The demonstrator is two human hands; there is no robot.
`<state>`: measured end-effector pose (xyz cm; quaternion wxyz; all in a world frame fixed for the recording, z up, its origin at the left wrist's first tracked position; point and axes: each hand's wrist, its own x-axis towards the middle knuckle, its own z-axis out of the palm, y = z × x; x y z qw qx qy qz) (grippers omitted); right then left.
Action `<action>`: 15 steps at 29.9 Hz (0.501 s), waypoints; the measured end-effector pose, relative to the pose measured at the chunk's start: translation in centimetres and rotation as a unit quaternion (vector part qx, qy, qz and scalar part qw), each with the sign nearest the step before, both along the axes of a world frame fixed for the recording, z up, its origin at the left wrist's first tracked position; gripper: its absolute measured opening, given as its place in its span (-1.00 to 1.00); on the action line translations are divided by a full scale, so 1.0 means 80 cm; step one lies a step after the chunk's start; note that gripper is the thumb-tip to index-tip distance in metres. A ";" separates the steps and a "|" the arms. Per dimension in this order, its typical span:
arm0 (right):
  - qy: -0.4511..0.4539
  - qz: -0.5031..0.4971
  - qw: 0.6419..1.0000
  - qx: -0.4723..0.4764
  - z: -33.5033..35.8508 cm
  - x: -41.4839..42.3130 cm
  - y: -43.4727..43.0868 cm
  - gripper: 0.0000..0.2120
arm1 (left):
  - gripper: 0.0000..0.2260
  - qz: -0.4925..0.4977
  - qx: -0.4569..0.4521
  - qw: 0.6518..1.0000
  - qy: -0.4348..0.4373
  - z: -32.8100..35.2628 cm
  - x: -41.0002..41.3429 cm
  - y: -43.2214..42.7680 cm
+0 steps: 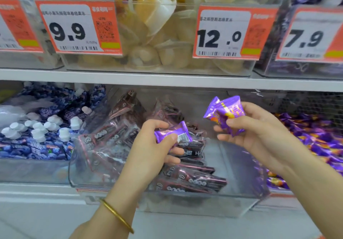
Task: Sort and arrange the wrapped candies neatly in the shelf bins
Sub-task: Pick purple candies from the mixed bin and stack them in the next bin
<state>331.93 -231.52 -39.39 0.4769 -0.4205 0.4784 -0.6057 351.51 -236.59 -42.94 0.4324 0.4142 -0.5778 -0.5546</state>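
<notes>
Your left hand (154, 147) pinches one purple candy (171, 133) above the middle bin (239, 201) of dark packets (187, 181). Your right hand (259, 136) grips two more candies (225, 113) at 2 o'clock; purple pile (315, 138) at 3 o'clock.

Light: bright, even, from overhead; faint shadows | Glare: pale sheen on clear bin (194, 204) below 12.0 tag (221, 34) | Blur: smear right of tag; small print unreadable | Edges: shelf (167, 80) line bows, wide-angle
</notes>
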 end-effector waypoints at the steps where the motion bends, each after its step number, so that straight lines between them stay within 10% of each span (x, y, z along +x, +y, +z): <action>1: 0.002 0.003 1.000 0.001 0.000 -0.001 0.002 -0.61 | -0.82 -0.001 -0.002 1.000 -0.007 -0.001 -0.001 0.000; 15: 0.050 -0.006 0.999 -0.008 -0.019 0.001 -0.005 -0.75 | -0.82 0.012 0.040 0.995 0.095 0.006 -0.014 -0.009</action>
